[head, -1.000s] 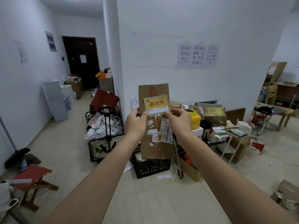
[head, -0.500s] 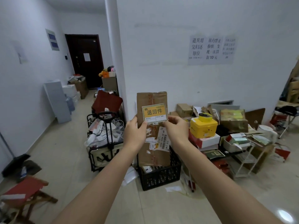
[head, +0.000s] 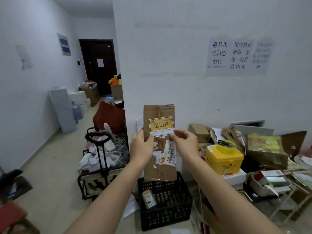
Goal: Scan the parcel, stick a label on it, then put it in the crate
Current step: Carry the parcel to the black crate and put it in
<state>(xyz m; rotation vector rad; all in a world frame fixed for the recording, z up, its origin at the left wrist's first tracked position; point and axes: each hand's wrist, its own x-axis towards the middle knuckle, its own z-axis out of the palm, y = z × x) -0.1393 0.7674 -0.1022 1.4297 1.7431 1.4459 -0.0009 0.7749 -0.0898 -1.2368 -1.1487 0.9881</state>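
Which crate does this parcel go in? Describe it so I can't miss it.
At the foot of the white pillar wall, directly below the parcel held in both hands, stands the black plastic crate. Unlike the wheeled trolley beside it, it has perforated lattice walls.

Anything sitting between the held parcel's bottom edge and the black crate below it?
Nothing shows there. In the head view the parcel hangs just above the crate with its bottom edge over the far rim, nothing between them. A small box lies inside the crate, lower down.

Brown parcel (head: 159, 146), yellow label (head: 161, 126), black crate (head: 166, 202).
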